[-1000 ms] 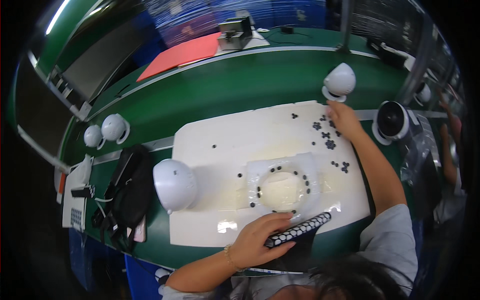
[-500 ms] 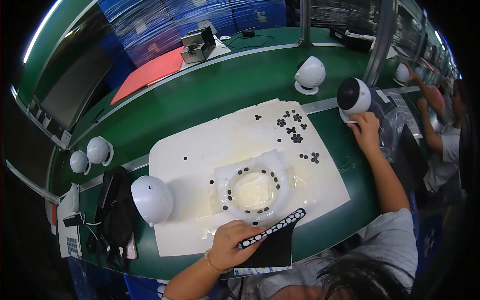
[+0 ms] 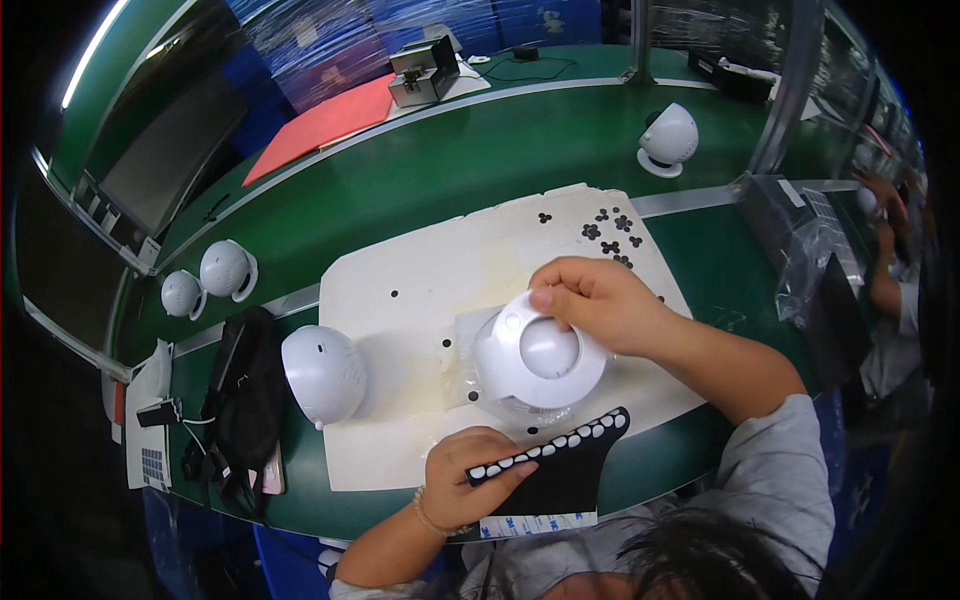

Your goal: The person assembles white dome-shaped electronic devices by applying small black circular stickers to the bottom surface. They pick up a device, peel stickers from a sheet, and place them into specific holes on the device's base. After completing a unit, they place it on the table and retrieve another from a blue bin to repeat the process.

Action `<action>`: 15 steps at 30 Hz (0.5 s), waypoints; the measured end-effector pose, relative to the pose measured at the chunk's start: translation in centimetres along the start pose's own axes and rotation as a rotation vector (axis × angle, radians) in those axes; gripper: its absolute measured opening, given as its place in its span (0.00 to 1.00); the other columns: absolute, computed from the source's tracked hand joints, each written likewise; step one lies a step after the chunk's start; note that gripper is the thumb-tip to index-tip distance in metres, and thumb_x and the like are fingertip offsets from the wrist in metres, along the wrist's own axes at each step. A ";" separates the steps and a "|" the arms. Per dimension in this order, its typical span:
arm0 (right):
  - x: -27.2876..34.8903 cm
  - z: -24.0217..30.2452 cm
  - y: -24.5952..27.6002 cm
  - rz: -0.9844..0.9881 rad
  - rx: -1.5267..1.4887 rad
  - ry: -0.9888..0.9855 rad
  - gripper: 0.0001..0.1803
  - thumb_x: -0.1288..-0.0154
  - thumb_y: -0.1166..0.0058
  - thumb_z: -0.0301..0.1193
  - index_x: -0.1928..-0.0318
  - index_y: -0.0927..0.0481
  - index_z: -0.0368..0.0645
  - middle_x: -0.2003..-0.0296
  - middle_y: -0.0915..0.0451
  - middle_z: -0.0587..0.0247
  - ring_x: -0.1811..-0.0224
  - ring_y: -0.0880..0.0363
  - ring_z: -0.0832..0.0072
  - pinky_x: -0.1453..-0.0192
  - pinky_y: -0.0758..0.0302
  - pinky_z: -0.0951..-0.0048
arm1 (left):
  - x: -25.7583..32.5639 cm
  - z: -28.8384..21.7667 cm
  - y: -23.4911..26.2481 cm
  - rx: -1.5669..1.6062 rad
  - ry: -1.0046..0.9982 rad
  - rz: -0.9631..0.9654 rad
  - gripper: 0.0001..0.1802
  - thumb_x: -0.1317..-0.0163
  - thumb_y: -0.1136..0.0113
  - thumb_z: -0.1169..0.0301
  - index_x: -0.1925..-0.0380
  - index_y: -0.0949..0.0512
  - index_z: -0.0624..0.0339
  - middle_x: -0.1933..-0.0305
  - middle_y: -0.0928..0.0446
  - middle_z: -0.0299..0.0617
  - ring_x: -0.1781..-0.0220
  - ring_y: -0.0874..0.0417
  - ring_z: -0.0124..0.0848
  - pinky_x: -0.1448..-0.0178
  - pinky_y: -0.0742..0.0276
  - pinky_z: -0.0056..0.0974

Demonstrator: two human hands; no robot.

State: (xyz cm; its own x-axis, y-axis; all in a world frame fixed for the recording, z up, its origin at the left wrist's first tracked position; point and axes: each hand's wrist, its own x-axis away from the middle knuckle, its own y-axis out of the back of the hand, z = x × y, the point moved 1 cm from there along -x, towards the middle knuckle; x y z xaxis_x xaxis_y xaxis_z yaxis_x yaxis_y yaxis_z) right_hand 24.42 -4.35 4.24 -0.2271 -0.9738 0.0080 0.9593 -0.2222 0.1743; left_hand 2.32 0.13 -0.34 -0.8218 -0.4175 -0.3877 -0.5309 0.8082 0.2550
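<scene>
Head view, white ring-based device [image 3: 508,362], pinched in right hand [image 3: 598,308]

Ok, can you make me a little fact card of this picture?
Left hand: holds a black sheet with white dots along its edge
Right hand: holds a round white device by its ring-shaped base
White board: under that device
Black dots: clustered toward the board's far right corner
Another white device: by the board's left edge
Black bag: farther left
</scene>
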 end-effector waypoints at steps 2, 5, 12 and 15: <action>-0.2 0.0 -0.2 -0.023 0.158 0.053 0.11 0.40 0.50 0.33 0.62 0.24 0.39 0.67 0.26 0.64 0.70 0.30 0.82 0.66 0.33 0.78 | 0.2 0.1 0.2 0.019 0.046 -0.032 0.09 0.60 0.35 0.80 0.74 0.22 0.66 0.76 0.23 0.47 0.75 0.22 0.36 0.70 0.28 0.32; 1.6 0.5 0.4 -0.186 0.453 0.416 0.12 0.43 0.47 0.33 0.61 0.24 0.40 0.65 0.25 0.62 0.68 0.29 0.76 0.63 0.33 0.75 | 0.6 0.3 0.3 0.048 0.116 -0.080 0.08 0.58 0.35 0.80 0.75 0.23 0.67 0.76 0.23 0.48 0.74 0.21 0.35 0.69 0.28 0.31; 6.9 -0.6 -1.4 -0.020 0.627 0.865 0.19 0.52 0.39 0.34 0.58 0.25 0.44 0.68 0.25 0.67 0.66 0.29 0.70 0.62 0.35 0.71 | 0.8 0.6 -0.1 0.138 0.186 -0.170 0.08 0.58 0.35 0.80 0.76 0.23 0.68 0.74 0.23 0.49 0.73 0.21 0.34 0.68 0.28 0.31; 6.9 -1.2 -1.4 -0.038 0.621 0.870 0.18 0.52 0.39 0.33 0.59 0.25 0.46 0.69 0.25 0.69 0.65 0.29 0.71 0.62 0.36 0.71 | 0.9 0.8 -0.2 0.125 0.168 -0.171 0.08 0.59 0.35 0.81 0.76 0.24 0.69 0.75 0.23 0.48 0.73 0.22 0.34 0.68 0.28 0.32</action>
State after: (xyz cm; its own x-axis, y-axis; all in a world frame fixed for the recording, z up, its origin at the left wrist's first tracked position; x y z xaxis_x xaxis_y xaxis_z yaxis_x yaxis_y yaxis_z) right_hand 21.73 -10.84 2.89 0.1781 -0.7206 -0.6701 0.6448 -0.4290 0.6327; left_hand 1.82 -0.09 -1.44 -0.7508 -0.6070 -0.2605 -0.6439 0.7606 0.0830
